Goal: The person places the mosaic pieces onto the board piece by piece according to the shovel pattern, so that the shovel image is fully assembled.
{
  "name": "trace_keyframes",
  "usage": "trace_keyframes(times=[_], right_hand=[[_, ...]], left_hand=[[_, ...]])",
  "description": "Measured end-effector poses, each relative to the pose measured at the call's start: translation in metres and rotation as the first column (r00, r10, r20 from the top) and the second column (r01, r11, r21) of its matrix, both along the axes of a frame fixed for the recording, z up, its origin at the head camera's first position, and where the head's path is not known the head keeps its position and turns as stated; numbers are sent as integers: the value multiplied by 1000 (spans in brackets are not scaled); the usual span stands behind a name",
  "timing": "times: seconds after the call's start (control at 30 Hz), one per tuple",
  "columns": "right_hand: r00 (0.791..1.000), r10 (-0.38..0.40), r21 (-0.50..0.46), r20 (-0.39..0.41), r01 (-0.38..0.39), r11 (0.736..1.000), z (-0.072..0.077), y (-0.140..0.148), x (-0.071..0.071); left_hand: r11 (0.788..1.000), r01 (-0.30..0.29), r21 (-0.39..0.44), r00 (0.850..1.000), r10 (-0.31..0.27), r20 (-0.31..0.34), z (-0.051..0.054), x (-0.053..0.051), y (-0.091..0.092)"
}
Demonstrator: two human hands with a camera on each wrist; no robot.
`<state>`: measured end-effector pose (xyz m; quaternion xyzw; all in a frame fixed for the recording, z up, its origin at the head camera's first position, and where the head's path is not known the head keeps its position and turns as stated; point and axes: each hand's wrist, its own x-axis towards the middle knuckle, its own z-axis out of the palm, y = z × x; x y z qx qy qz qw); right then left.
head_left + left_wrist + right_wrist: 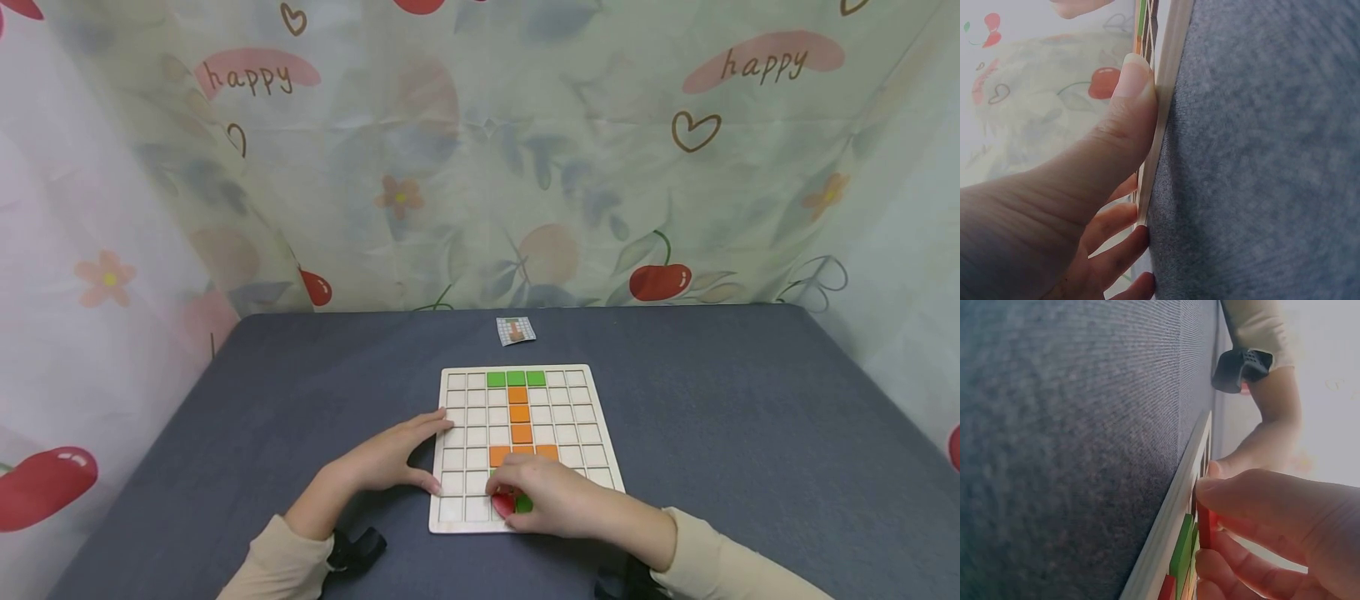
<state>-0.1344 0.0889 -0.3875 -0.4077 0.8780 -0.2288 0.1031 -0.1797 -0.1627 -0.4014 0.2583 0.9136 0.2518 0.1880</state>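
Observation:
A white gridded board (454,510) lies on the table. My right hand (555,497) pinches a red square tile (1205,528) between thumb and fingers over the near rows, beside a green tile (524,504). Along the board's left edge rests my left hand (386,454), thumb and fingers spread and touching the rim. Green tiles (516,379) fill part of the far row, with a column of orange tiles (520,413) below them. An orange row (547,452) is partly covered by the right hand. Another red tile (1166,589) shows in the right wrist view.
Beyond the board lies a small printed card (516,331) with a grid pattern. Dark grey cloth (720,400) covers the table. A patterned curtain (480,167) hangs behind it, and black wrist straps (358,550) sit at both cuffs.

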Motion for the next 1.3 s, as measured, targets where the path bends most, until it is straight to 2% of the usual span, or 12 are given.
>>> trace_keyframes(times=[0.3, 1.03, 1.2, 1.3], right_hand=[[999, -2, 24, 32, 1, 1000, 0, 0, -2], [999, -18, 25, 40, 17, 1000, -2, 2, -3], [1000, -3, -21, 23, 4, 1000, 1, 8, -3], [1000, -26, -64, 9, 27, 998, 6, 16, -8]], left_hand=[[1000, 0, 0, 1000, 0, 9, 0, -1, 0], [1000, 0, -4, 1000, 0, 16, 1, 0, 0], [1000, -4, -14, 1000, 4, 16, 1, 0, 1], [1000, -9, -22, 1000, 9, 20, 1, 0, 1]])
